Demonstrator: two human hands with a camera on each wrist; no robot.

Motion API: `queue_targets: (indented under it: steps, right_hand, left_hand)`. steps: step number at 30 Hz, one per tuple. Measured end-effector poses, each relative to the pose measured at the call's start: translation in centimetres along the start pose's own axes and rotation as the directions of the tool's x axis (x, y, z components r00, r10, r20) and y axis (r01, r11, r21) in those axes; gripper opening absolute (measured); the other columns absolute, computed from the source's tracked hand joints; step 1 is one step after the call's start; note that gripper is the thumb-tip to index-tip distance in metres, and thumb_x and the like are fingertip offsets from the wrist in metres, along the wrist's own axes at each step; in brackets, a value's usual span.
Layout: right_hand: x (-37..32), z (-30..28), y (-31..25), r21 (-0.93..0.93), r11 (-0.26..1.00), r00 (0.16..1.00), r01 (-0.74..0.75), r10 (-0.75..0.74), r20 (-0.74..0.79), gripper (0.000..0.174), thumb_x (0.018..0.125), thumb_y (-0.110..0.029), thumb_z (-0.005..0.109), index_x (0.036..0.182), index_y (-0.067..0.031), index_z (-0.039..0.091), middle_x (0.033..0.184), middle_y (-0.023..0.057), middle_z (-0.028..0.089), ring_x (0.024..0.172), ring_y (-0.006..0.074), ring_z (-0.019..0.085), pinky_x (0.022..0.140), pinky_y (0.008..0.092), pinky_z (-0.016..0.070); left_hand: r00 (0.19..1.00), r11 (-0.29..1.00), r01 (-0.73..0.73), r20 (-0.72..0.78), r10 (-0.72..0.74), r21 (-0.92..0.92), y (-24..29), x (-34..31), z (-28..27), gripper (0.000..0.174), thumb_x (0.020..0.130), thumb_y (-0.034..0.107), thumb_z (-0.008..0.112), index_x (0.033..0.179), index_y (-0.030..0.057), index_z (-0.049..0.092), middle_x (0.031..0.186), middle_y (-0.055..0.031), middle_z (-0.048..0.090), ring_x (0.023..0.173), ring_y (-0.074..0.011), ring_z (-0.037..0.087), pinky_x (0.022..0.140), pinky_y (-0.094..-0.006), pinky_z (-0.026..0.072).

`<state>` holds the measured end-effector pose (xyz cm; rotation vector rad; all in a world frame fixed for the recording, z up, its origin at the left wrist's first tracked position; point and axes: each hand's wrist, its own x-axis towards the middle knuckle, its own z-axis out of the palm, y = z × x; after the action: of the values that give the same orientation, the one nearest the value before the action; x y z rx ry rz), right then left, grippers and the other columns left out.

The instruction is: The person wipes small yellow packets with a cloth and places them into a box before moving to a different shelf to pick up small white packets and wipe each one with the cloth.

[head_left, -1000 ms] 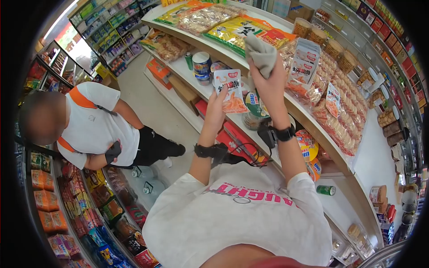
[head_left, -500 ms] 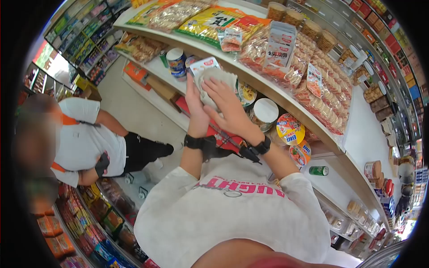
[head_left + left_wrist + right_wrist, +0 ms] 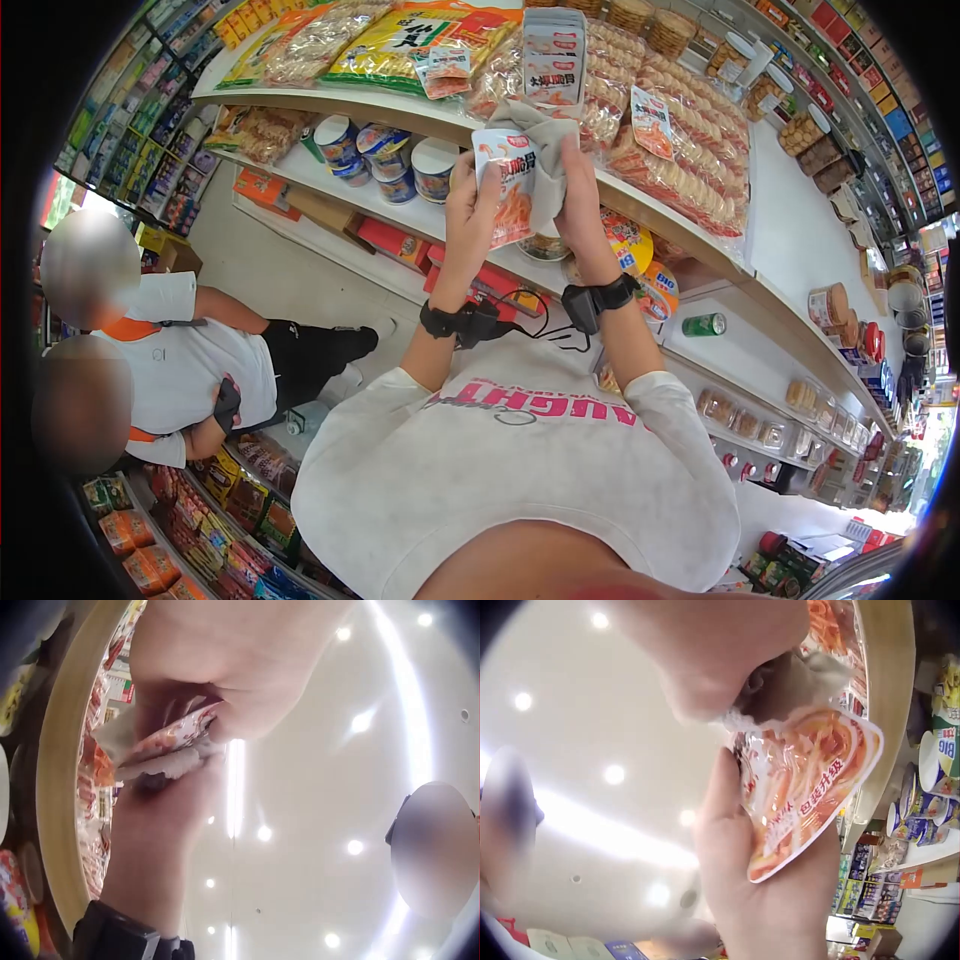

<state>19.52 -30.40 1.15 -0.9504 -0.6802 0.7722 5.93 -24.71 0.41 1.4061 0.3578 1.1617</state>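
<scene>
My left hand (image 3: 468, 215) pinches a white and orange snack packet (image 3: 512, 195) between thumb and fingers, its printed front facing up in the head view. My right hand (image 3: 582, 205) grips a grey cloth (image 3: 548, 150), which lies along the packet's right side and partly behind it. In the right wrist view, the packet's back (image 3: 810, 780) shows red lettering, with the left hand (image 3: 772, 900) beneath it and the cloth (image 3: 802, 686) bunched at its upper edge. Both hands are close together in front of the shelf edge.
Similar packets (image 3: 553, 60) stand upright on the top shelf among bagged crackers (image 3: 690, 140); another packet (image 3: 652, 122) lies flat. Tubs (image 3: 436, 165) line the shelf below, and a green can (image 3: 704, 325) lies on its side. Two people (image 3: 200, 360) are at the left.
Starting apart from the packet, the cloth came over its face under my flattened right hand, then moved to its right side and behind. The left hand kept the packet. The head view shifted.
</scene>
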Motion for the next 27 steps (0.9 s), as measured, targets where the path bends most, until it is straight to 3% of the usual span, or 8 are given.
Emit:
queue_targets:
  steps: [1, 5, 8, 9, 13, 16, 17, 27]
  right_hand:
    - [-0.7, -0.1, 0.0, 0.174, 0.984, 0.999, -0.036, 0.041, -0.021, 0.034, 0.104, -0.030, 0.060, 0.117, 0.0009, 0.065, 0.105, 0.0041, 0.070, 0.101, 0.0089, 0.062, 0.090, 0.0263, 0.0501]
    - [-4.3, -0.5, -2.1, -0.242, 0.960, 0.989, -0.143, 0.145, -0.006, 0.040, 0.100, -0.018, 0.065, 0.133, 0.0028, 0.055, 0.122, 0.0081, 0.066, 0.111, 0.0126, 0.061, 0.097, 0.0293, 0.0478]
    - [-4.2, -0.6, -1.5, -0.408, 0.856, 0.939, 0.316, -0.344, 0.006, 0.047, 0.100, -0.014, 0.062, 0.141, 0.0030, 0.047, 0.131, 0.0109, 0.062, 0.117, 0.0165, 0.059, 0.102, 0.0327, 0.0461]
    - [-4.3, -0.9, -1.2, -0.444, 0.863, 0.959, 0.241, -0.281, -0.026, 0.050, 0.100, -0.011, 0.060, 0.145, 0.0024, 0.043, 0.134, 0.0137, 0.061, 0.121, 0.0201, 0.058, 0.104, 0.0342, 0.0447]
    - [-7.2, 0.2, -2.6, -0.465, 0.872, 0.984, 0.156, -0.098, 0.146, 0.056, 0.098, -0.014, 0.060, 0.148, 0.0024, 0.041, 0.143, 0.0230, 0.054, 0.135, 0.0277, 0.052, 0.110, 0.0379, 0.0400]
    - [-7.0, 1.6, -1.1, -0.659, 0.549, 0.855, 0.514, -0.391, 0.341, 0.062, 0.097, -0.022, 0.060, 0.149, 0.0041, 0.039, 0.148, 0.0276, 0.048, 0.143, 0.0358, 0.043, 0.116, 0.0435, 0.0331]
    - [-6.3, 1.5, -1.0, -0.641, 0.567, 0.854, 0.517, -0.389, 0.345, 0.065, 0.096, -0.025, 0.061, 0.149, 0.0051, 0.039, 0.153, 0.0287, 0.042, 0.148, 0.0419, 0.031, 0.120, 0.0475, 0.0263]
    - [-6.7, 2.0, -1.3, -0.642, 0.303, 0.710, 0.704, -0.302, 0.636, 0.050, 0.087, -0.013, 0.066, 0.135, -0.0010, 0.057, 0.152, 0.0186, 0.047, 0.145, 0.0399, 0.039, 0.118, 0.0526, 0.0298]
  left_hand:
    - [1.000, 1.000, -0.012, -0.025, 0.012, 0.022, 0.2, 0.1, 0.4, 0.035, 0.108, 0.024, 0.053, 0.118, -0.0072, 0.064, 0.132, -0.0124, 0.052, 0.118, -0.0176, 0.052, 0.103, -0.0299, 0.0393]
    - [0.997, 0.978, -0.077, 0.017, 0.075, 0.194, 0.8, 0.6, 1.0, 0.038, 0.104, 0.022, 0.059, 0.129, -0.0061, 0.059, 0.137, -0.0149, 0.051, 0.123, -0.0251, 0.053, 0.107, -0.0363, 0.0393]
    - [0.956, 0.882, -0.188, -0.127, 0.266, 0.433, -0.5, 0.2, 2.0, 0.059, 0.095, 0.015, 0.071, 0.145, -0.0031, 0.046, 0.134, -0.0167, 0.053, 0.127, -0.0259, 0.053, 0.109, -0.0335, 0.0398]
    - [0.965, 0.881, -0.185, -0.089, 0.247, 0.434, -0.5, -0.2, 2.0, 0.056, 0.097, 0.011, 0.068, 0.146, -0.0030, 0.046, 0.137, -0.0149, 0.053, 0.128, -0.0236, 0.053, 0.108, -0.0332, 0.0422]
    - [0.975, 0.977, 0.211, 0.081, -0.208, -0.025, -0.6, -1.9, 2.4, 0.056, 0.108, 0.035, 0.052, 0.151, 0.0001, 0.042, 0.145, -0.0111, 0.050, 0.132, -0.0207, 0.051, 0.110, -0.0339, 0.0427]
    - [0.902, 0.738, 0.430, 0.209, -0.378, -0.520, 0.4, -2.7, 2.4, 0.068, 0.109, 0.053, 0.038, 0.155, 0.0029, 0.036, 0.149, -0.0105, 0.048, 0.136, -0.0200, 0.048, 0.113, -0.0337, 0.0388]
    - [0.914, 0.822, 0.404, 0.150, -0.376, -0.401, 0.7, -2.8, 2.9, 0.075, 0.107, 0.063, 0.026, 0.153, 0.0045, 0.038, 0.145, -0.0090, 0.052, 0.130, -0.0218, 0.054, 0.108, -0.0349, 0.0431]
    - [0.896, 0.579, 0.393, 0.157, -0.415, -0.714, -0.9, -1.6, -1.8, 0.045, 0.107, 0.036, 0.048, 0.141, 0.0053, 0.051, 0.131, -0.0097, 0.063, 0.120, -0.0234, 0.062, 0.104, -0.0387, 0.0487]
